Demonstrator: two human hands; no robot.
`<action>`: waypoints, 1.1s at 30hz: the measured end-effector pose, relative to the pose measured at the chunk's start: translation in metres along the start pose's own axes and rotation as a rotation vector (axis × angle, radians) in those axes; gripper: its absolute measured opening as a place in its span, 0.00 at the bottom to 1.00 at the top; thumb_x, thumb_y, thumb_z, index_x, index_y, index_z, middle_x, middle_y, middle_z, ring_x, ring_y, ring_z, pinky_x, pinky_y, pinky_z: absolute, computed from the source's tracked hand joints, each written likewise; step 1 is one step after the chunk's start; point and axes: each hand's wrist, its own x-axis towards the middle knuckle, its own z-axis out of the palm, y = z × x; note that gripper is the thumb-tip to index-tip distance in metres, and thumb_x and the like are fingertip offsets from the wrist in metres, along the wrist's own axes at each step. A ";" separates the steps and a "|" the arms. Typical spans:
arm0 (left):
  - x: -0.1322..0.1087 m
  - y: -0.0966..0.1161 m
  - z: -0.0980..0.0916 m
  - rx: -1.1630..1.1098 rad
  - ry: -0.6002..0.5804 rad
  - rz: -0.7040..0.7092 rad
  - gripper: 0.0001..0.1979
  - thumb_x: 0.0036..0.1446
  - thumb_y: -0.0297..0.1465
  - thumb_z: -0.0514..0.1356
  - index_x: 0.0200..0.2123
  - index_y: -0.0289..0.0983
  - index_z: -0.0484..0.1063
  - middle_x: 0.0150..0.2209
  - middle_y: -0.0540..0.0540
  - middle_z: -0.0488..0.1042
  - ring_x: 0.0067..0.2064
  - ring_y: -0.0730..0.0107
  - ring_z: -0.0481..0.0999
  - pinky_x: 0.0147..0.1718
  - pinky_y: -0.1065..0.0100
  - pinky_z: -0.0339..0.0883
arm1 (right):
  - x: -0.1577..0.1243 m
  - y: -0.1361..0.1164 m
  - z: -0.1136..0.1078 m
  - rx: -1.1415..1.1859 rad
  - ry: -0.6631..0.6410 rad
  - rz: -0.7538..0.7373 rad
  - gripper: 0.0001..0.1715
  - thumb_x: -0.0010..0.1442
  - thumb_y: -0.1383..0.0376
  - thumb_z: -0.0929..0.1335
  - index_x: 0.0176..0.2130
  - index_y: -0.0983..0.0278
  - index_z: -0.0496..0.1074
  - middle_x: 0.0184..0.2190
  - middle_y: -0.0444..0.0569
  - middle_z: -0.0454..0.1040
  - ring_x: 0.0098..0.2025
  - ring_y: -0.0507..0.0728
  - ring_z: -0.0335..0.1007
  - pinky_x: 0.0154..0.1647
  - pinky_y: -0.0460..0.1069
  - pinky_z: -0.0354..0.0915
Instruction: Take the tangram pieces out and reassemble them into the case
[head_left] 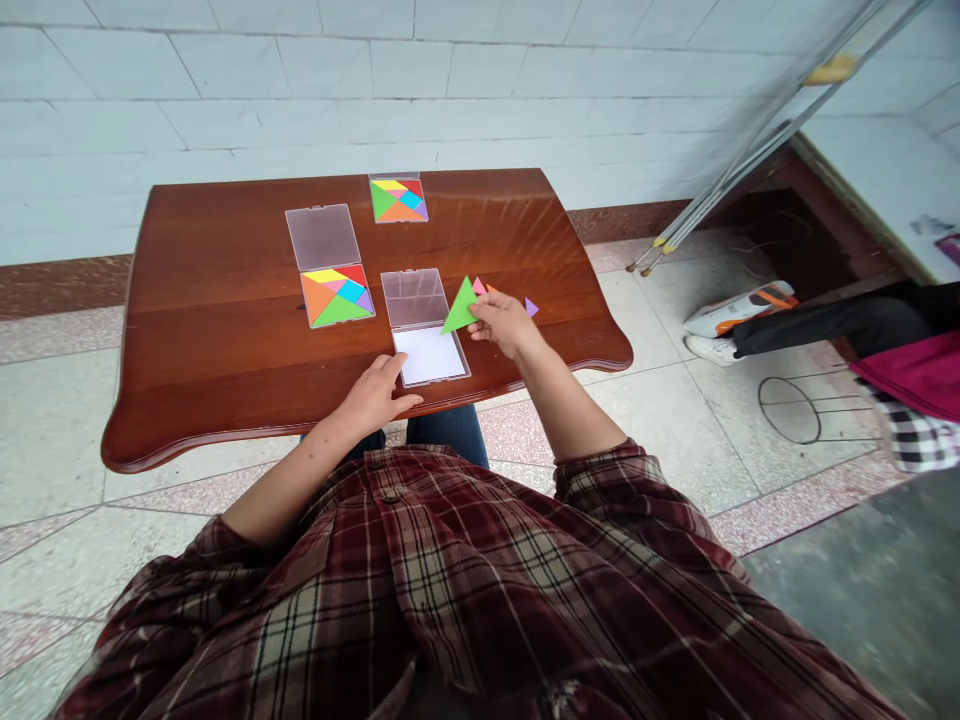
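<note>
My right hand (504,322) pinches a green triangle tangram piece (461,308) above the right side of an opened clear plastic case (416,298). Inside the case's near half lies a white sheet (429,357), with no pieces on it. My left hand (380,388) rests at the case's left edge, thumb and fingers apart. Just beyond my right hand lie a pink piece (478,286) and an orange piece (492,289), partly hidden. A purple triangle (531,307) sits to the right of that hand.
A filled tangram case (337,296) lies open on the brown wooden table (217,300), left of the white-lined one. Another filled case (398,201) is near the back edge. Crutches (720,165) lean at the wall. A seated person's leg (795,340) shows at right.
</note>
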 end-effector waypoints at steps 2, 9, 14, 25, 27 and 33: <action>0.001 0.000 0.001 0.025 -0.009 -0.008 0.32 0.52 0.37 0.67 0.59 0.36 0.63 0.44 0.43 0.68 0.35 0.66 0.71 0.42 0.62 0.68 | -0.005 0.004 0.017 0.028 -0.059 0.049 0.15 0.62 0.74 0.66 0.27 0.63 0.61 0.17 0.37 0.66 0.21 0.47 0.68 0.23 0.42 0.66; 0.000 -0.003 0.003 0.102 -0.001 0.046 0.27 0.58 0.36 0.62 0.59 0.34 0.61 0.45 0.42 0.68 0.38 0.65 0.73 0.45 0.60 0.70 | -0.015 0.017 0.036 0.134 -0.020 0.136 0.14 0.65 0.72 0.66 0.28 0.63 0.61 0.17 0.37 0.68 0.19 0.46 0.70 0.23 0.41 0.69; 0.001 -0.004 0.006 0.186 0.017 0.097 0.23 0.61 0.34 0.58 0.57 0.32 0.63 0.45 0.39 0.69 0.40 0.62 0.73 0.45 0.59 0.70 | -0.020 0.015 0.034 0.071 -0.031 0.253 0.12 0.67 0.70 0.64 0.30 0.64 0.63 0.18 0.42 0.73 0.17 0.47 0.67 0.18 0.40 0.64; 0.002 -0.014 0.014 0.267 0.067 0.263 0.10 0.62 0.33 0.56 0.44 0.35 0.70 0.43 0.39 0.71 0.44 0.58 0.72 0.46 0.57 0.70 | -0.034 0.013 0.045 0.181 -0.040 0.441 0.08 0.68 0.73 0.59 0.38 0.66 0.65 0.22 0.48 0.74 0.27 0.50 0.74 0.34 0.44 0.74; 0.001 -0.015 0.015 0.262 0.073 0.283 0.09 0.62 0.33 0.56 0.43 0.35 0.70 0.42 0.40 0.71 0.44 0.59 0.72 0.46 0.57 0.70 | -0.037 0.012 0.046 0.152 -0.099 0.464 0.09 0.68 0.73 0.59 0.37 0.66 0.65 0.23 0.49 0.75 0.28 0.50 0.75 0.34 0.44 0.74; 0.000 -0.017 0.017 0.250 0.110 0.306 0.09 0.62 0.32 0.56 0.43 0.34 0.71 0.41 0.40 0.71 0.43 0.59 0.72 0.46 0.58 0.69 | -0.035 0.009 0.039 -0.230 -0.267 0.352 0.07 0.65 0.74 0.64 0.33 0.66 0.67 0.21 0.45 0.74 0.22 0.49 0.71 0.23 0.43 0.68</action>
